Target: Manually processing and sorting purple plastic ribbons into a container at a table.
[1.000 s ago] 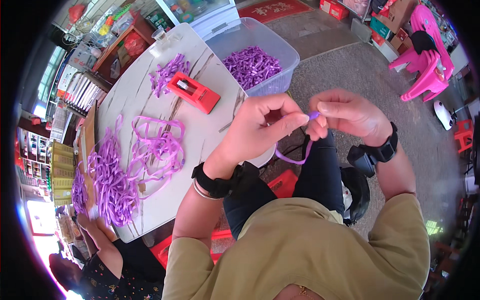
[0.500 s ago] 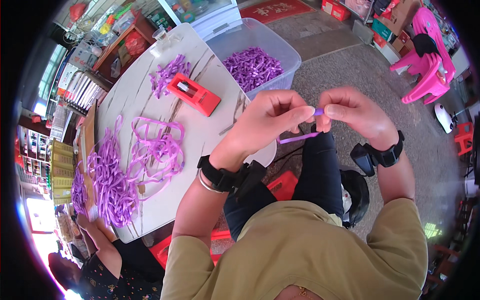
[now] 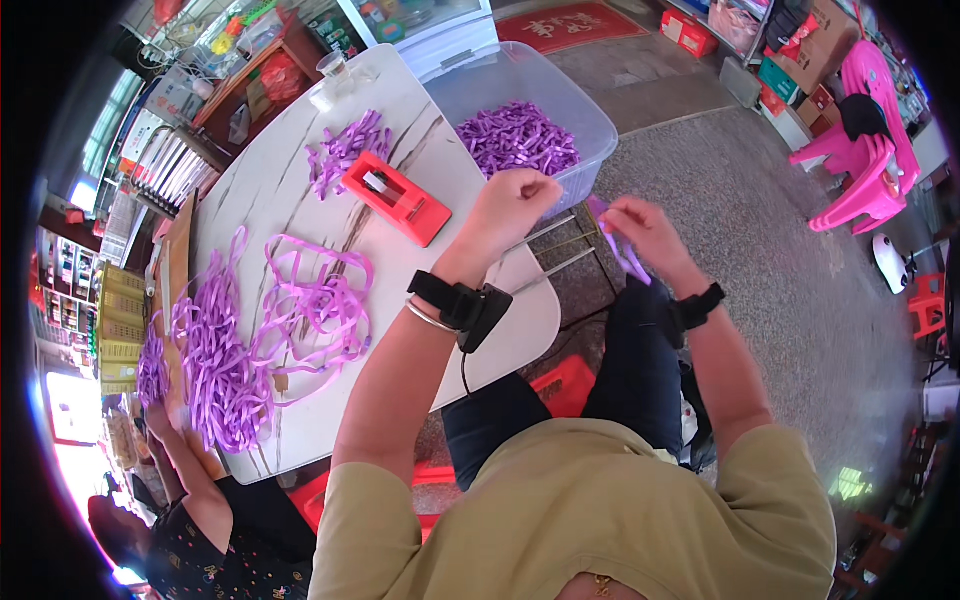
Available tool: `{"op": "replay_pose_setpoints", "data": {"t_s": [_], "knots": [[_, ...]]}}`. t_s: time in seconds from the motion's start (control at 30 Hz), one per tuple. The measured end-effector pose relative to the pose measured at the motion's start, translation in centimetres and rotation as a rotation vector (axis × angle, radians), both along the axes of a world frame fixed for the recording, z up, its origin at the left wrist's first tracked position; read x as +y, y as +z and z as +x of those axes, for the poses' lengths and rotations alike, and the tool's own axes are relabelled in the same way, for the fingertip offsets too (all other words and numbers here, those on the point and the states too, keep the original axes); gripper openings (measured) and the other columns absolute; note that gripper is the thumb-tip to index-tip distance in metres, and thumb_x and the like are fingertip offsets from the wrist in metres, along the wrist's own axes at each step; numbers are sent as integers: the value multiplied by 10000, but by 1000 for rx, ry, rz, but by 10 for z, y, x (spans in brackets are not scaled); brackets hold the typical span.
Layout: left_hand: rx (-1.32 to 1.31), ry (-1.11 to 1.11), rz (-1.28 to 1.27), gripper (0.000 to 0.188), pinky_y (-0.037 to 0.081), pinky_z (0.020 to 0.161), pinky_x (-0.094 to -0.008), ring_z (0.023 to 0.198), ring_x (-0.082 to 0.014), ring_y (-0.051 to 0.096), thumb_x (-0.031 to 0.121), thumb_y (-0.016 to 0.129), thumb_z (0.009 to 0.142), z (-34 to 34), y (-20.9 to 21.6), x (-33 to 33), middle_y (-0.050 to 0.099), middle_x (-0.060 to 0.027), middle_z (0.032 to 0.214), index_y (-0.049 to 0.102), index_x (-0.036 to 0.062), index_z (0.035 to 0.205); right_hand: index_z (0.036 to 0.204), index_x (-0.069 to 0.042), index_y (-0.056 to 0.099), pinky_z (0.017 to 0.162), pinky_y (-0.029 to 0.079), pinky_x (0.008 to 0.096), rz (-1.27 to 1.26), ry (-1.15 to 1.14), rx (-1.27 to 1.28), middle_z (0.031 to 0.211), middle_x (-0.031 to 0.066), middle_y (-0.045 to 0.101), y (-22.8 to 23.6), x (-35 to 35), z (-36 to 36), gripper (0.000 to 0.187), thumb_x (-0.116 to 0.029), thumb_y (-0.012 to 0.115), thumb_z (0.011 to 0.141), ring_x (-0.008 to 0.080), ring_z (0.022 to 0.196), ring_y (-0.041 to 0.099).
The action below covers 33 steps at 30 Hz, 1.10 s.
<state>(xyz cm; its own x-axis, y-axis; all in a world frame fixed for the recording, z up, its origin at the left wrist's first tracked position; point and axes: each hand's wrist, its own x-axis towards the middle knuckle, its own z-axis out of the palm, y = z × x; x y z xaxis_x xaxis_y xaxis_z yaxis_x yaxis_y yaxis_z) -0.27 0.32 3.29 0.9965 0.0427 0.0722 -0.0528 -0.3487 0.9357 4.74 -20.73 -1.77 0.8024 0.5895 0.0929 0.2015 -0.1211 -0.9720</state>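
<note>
My right hand [image 3: 645, 238] is closed on a purple ribbon [image 3: 632, 264], above my lap. One part of the ribbon sticks up past the fingertips, and another hangs below the hand. My left hand [image 3: 512, 208] is up over the table's right edge, close to the clear plastic tub [image 3: 600, 130], its fingers curled in; whatever they hold, if anything, is hidden. Many short purple ribbon pieces [image 3: 520, 138] lie in the tub. Left of my left hand, a red tape dispenser [image 3: 425, 215] rests on the table beside a small pile of ribbon pieces [image 3: 345, 150].
On the white marbled table [image 3: 400, 290] lie a loose tangle of ribbon [image 3: 315, 300] and a large ribbon heap [image 3: 222, 360]. A clear cup [image 3: 332, 66] stands at its far end. Another person [image 3: 215, 520] works at the lower left. Pink chairs [image 3: 865, 150] stand far right.
My hands were together with the ribbon between their fingertips; now they are apart. The left has moved left toward the tub and table edge, while the right keeps the ribbon, slightly lower.
</note>
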Motion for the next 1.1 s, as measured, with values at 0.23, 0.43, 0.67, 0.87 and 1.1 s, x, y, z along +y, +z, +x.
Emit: {"op": "replay_pose_setpoints", "data": {"t_s": [0.23, 0.43, 0.67, 0.87, 1.1], "knots": [[-27, -5, 224, 159, 451, 571, -286, 618, -188, 598, 173, 614, 688, 4, -13, 1, 613, -92, 658, 648, 36, 761, 843, -26, 585, 718, 422, 229, 241, 113, 177, 777, 7, 579, -47, 31, -4, 121, -122, 511, 849, 86, 760, 535], [48, 16, 459, 139, 455, 559, -320, 617, -228, 596, 214, 636, 659, 4, -19, 3, 617, -80, 673, 666, 101, 736, 865, -18, 595, 717, 413, 217, 266, 88, 191, 772, -3, 582, -53, 37, -18, 144, -138, 516, 852, 66, 733, 527], [70, 0, 505, 147, 453, 527, -336, 598, -239, 595, 229, 655, 637, 4, -23, 2, 611, -82, 647, 663, 93, 692, 863, -16, 592, 686, 412, 213, 255, 64, 215, 742, 0, 577, -53, 41, -24, 143, -138, 518, 850, 68, 713, 529], [112, 40, 595, 201, 453, 526, -343, 602, -243, 595, 280, 674, 624, 1, -23, 2, 608, -79, 637, 659, 90, 686, 845, -23, 592, 616, 408, 203, 212, -6, 226, 706, -10, 557, -53, 43, -32, 142, -149, 526, 847, 53, 663, 510], [147, 67, 592, 228, 453, 554, -343, 616, -242, 597, 301, 669, 641, -2, -20, 0, 618, -75, 653, 669, 87, 718, 834, -29, 598, 540, 362, 183, 275, -71, 200, 672, -28, 539, -58, 47, -38, 133, -150, 543, 838, 31, 613, 462]]}}
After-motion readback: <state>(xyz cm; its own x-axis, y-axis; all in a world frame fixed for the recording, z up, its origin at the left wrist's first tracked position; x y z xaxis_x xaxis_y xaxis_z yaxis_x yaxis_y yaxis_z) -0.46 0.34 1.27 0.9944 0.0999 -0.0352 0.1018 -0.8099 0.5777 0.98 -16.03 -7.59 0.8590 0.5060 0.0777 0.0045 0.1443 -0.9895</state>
